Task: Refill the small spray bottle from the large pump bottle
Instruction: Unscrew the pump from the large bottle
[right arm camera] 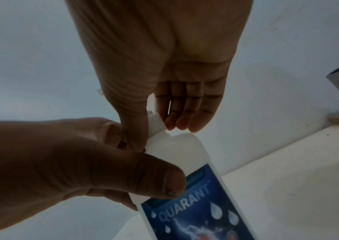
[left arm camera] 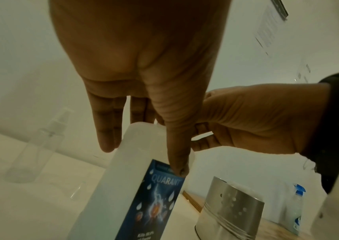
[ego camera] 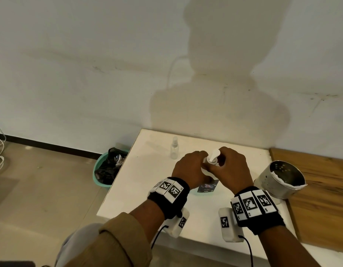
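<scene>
Low in the middle of the head view, both my hands meet on the large pump bottle point(ego camera: 207, 186), which stands upright on the white table point(ego camera: 147, 189) just in front of me. My left hand point(ego camera: 190, 168) grips the bottle's shoulder: in the left wrist view my thumb point(left arm camera: 176, 146) runs down the front face and its tip presses the top edge of the blue label point(left arm camera: 154, 203), while my other fingers point(left arm camera: 107, 126) reach down along the far side. My right hand point(ego camera: 232, 170) holds the pump's collar at the neck, with the thumb point(right arm camera: 133, 126) on one side of the white pump head point(ego camera: 213, 156) and the remaining fingers point(right arm camera: 183, 113) bunched close together on the other, so the gap between them is narrow and filled by the pump. The nozzle pokes up between my two hands in the head view.

The small spray bottle point(ego camera: 174, 149) stands upright on the table above and left of my hands, near the table's far edge, apart from the large bottle and untouched. It is clear, with its cap on; in the left wrist view it shows blurred at the left point(left arm camera: 39, 146).

At the right of the head view a perforated metal canister point(ego camera: 280, 180) sits where the white table meets a wooden surface point(ego camera: 321, 199). On the floor to the left of the table a green basin point(ego camera: 98, 174) holds dark plastic bags point(ego camera: 111, 164).
</scene>
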The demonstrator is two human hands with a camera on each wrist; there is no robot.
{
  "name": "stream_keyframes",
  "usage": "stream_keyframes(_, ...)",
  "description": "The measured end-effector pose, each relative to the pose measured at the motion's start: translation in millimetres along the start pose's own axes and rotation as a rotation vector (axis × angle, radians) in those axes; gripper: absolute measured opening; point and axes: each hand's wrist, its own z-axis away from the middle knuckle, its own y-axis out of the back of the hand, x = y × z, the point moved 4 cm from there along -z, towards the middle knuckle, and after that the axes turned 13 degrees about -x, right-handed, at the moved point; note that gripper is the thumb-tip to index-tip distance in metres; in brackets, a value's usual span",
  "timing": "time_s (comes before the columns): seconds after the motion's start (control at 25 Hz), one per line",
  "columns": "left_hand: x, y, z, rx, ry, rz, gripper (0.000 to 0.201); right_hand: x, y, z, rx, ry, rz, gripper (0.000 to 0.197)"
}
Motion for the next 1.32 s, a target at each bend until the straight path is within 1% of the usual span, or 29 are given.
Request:
stream_keyframes(0.12,-1.6,-0.6,-1.8,-0.001,0.003,-0.033,0.037,1.0,0.4,-2.9,-0.007,0.037,-0.006,0.033)
stream_keyframes(0.28,-0.4,2.1,-2.7,-0.026,-0.014,-0.046,0.035,1.3,1.5,-3.2,-0.014,0.07,-0.031,0.035)
stream_keyframes(0.48,-4.3,3.4,-3.6,-0.057,-0.038,-0.033,0.043,1.4,3.3,-5.2,-0.082,0.129,-0.043,0.036)
stream_keyframes(0.68,-8.4,5.0,-3.4,-0.079,-0.051,-0.003,0.062,1.7,11.0,-4.1,-0.167,0.174,-0.103,0.04)
stream_keyframes(0.84,-9.0,3.5,-3.5,-0.064,-0.025,-0.01,0.066,4.9,16.7,-3.5,-0.204,0.14,-0.095,0.038)
stream_keyframes(0.92,-8.0,2.2,-3.2,-0.041,-0.002,-0.041,0.063,5.4,14.4,-2.1,-0.19,0.102,-0.079,0.043)
stream_keyframes(1.0,-8.5,0.5,-3.7,-0.027,0.013,-0.047,0.058,4.1,9.8,0.2,-0.126,0.055,-0.037,0.048)
stream_keyframes(1.08,-9.9,-1.2,-5.4,-0.025,0.017,-0.051,0.053,1.1,6.1,1.3,-0.075,0.027,-0.005,0.046)
stream_keyframes(1.2,-12.4,-3.0,-9.2,-0.026,0.005,-0.074,0.046,0.7,4.0,-0.6,-0.048,0.055,-0.024,0.041)
stream_keyframes(1.32,-14.0,-4.4,-10.8,-0.033,-0.02,-0.051,0.052,6.6,2.9,-3.9,-0.056,0.075,-0.055,0.039)
